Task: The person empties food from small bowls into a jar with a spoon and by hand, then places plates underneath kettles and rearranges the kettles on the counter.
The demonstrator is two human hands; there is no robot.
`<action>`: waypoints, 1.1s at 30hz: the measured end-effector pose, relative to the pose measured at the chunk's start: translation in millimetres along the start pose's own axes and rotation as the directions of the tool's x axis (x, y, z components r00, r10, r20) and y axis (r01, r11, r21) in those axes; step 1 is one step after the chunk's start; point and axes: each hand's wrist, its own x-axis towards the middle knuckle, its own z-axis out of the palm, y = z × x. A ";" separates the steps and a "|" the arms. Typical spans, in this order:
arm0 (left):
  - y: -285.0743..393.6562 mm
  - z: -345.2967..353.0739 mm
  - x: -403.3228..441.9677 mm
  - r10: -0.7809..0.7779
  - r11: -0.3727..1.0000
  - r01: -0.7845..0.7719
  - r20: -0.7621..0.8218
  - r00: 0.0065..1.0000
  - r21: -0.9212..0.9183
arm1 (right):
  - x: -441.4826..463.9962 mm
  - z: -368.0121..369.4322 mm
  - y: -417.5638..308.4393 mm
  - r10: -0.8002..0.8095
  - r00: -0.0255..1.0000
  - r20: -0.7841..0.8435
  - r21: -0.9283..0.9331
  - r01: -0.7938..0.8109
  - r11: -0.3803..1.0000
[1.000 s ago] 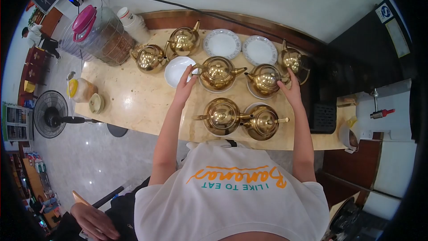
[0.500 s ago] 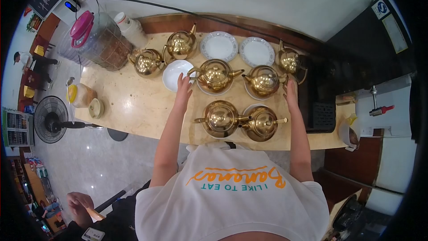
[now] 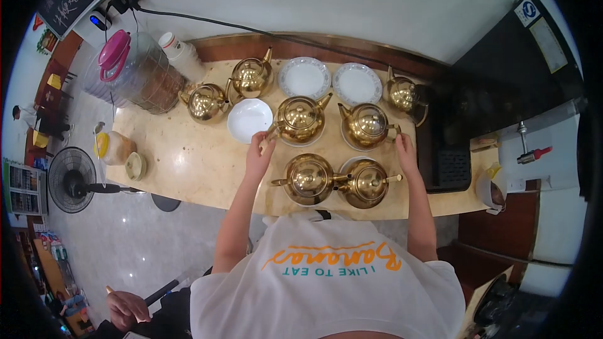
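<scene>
My left hand (image 3: 259,152) is closed on the handle of a brass teapot (image 3: 300,120), whose spout points away and to the right. My right hand (image 3: 404,150) is closed on the handle of another brass teapot (image 3: 365,125), its spout turned away to the left. Both pots stand over white plates that show only at the rims. Nearer to me, two more brass teapots, a left one (image 3: 308,181) and a right one (image 3: 363,183), stand side by side, spout against body. A white bowl (image 3: 250,120) lies just beyond my left hand.
Two patterned plates (image 3: 304,77) lie at the back of the wooden counter (image 3: 182,157). Other brass teapots (image 3: 252,78) stand back left and at the right (image 3: 402,93), beside a black tray (image 3: 451,163). A large jar (image 3: 151,75) is far left. Another person's hand (image 3: 129,309) shows lower left.
Both my hands have come nearer to me and closed on the two teapot handles. Those pots have turned, so their spouts point more away from me. The camera view has shifted slightly.
</scene>
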 end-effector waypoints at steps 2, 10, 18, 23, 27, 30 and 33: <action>-3.4 1.7 -6.2 -0.006 0.998 0.009 0.043 0.999 -0.058 | -6.4 -0.8 11.2 -0.001 1.000 0.009 -0.027 0.001 1.000; 34.6 1.9 -29.2 -0.081 0.992 0.100 0.227 0.970 -0.071 | -22.5 -6.6 9.9 0.018 0.990 0.137 0.070 -0.028 0.997; 30.0 -15.5 -50.7 -0.070 0.997 0.073 0.282 0.957 0.000 | -61.1 -9.9 -13.0 0.121 0.989 0.081 0.299 -0.140 0.944; 29.2 -23.0 -76.6 -0.130 0.991 0.107 0.381 0.915 0.080 | -91.9 -9.6 0.6 0.100 0.995 0.012 0.333 -0.098 0.938; 16.7 -24.4 -87.2 -0.129 0.988 0.152 0.454 0.881 -0.013 | -112.1 -7.3 5.0 0.008 0.997 -0.081 0.210 0.009 0.978; 20.6 -19.4 -96.4 -0.119 0.980 0.183 0.508 0.853 -0.078 | -128.9 -0.8 -4.2 0.032 0.993 -0.111 0.216 -0.008 0.976; 13.8 -14.4 -104.2 -0.141 0.976 0.209 0.572 0.808 -0.055 | -144.6 4.7 -21.6 0.020 0.995 -0.100 0.226 0.003 0.974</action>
